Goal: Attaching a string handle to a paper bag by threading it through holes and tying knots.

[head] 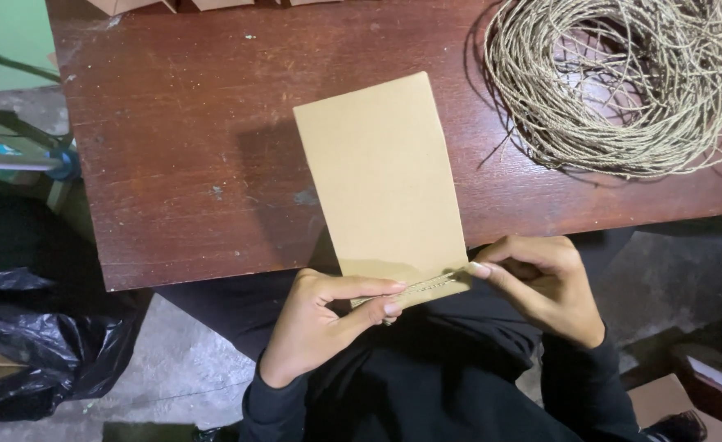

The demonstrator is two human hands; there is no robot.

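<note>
Dim overhead light, soft shadows, sharp focus

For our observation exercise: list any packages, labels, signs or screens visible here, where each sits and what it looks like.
No labels, signs or screens show.
Cardboard boxes: top edge of the wooden table, tan, only their bottoms visible.
Cardboard box: floor at lower right, brown, partly cut off.
Black plastic bag: floor at lower left, crumpled, glossy.

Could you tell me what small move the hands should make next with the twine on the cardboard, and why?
Probably the right hand should draw the twine taut across the cardboard piece: the left hand pins one end at the near edge, and only a short stretch lies there.
</note>
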